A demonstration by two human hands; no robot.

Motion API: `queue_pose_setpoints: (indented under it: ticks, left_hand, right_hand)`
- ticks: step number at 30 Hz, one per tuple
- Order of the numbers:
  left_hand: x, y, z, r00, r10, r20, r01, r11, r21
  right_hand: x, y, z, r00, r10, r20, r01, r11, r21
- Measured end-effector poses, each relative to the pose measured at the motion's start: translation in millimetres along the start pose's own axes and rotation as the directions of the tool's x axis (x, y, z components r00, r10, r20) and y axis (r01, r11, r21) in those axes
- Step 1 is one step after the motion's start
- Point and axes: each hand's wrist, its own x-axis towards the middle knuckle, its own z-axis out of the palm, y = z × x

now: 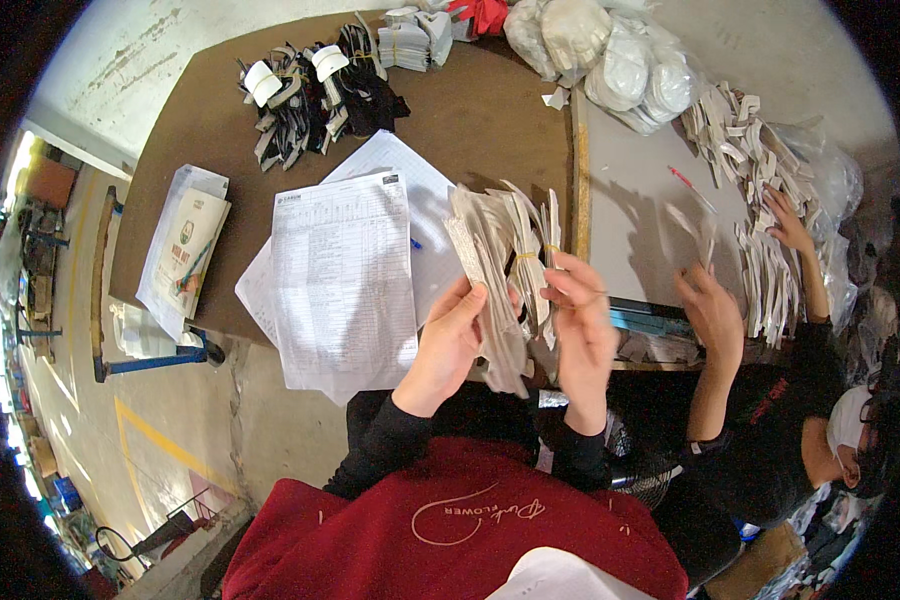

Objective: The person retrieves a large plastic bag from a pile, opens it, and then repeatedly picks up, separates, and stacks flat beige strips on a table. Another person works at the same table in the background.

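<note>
In front of me, at the table's near edge, is a bundle of pale, thin strips [490, 250] with a yellow rubber band around part of it. My left hand [448, 345] is closed on its left side, the thumb lying along a wide, light strip. On the bundle's right side, my right hand [584, 330] has its fingers bent against the strips; it is slightly blurred. What the strips are made for I cannot make out. Printed sheets [345, 285] lie just left of the bundle, with a blue pen [416, 244] partly showing beside them.
Dark-and-grey bundles [290, 105] with white tags lie at the far left. Plastic-wrapped white pieces [630, 70] sit at the back right. At right, a co-worker's hands [712, 312] handle similar strips [768, 285]. A plastic-sleeved booklet [185, 250] rests at the left edge.
</note>
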Motion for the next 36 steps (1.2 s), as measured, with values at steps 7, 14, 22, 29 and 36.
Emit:
queue_pose_setpoints:
  ticks: [7,14,22,29,36]
  left_hand:
    - [-4,2,3,0.985,-0.077,0.152,0.044,0.977,0.207]
    - [-6,37,-5,0.86,-0.46,0.219,0.021,0.461,0.887]
    - [2,1,-17,0.987,0.112,-0.118,0.006,0.7,0.714]
    - [-5,24,10,0.969,0.227,-0.103,-0.201,0.956,0.212]
    - [-15,41,-19,0.908,-0.36,0.213,-0.004,0.501,0.865]
  right_hand:
    - [-11,17,4,0.95,0.282,0.137,-0.313,0.815,0.488]
    - [11,-11,-11,0.941,0.165,0.296,-0.253,0.923,0.289]
    - [14,-41,-7,0.538,-0.68,0.498,0.555,0.73,0.398]
    - [-9,-27,32,0.959,0.264,-0.103,-0.101,0.659,0.745]
    - [12,-13,3,0.899,0.343,0.273,-0.438,0.698,0.567]
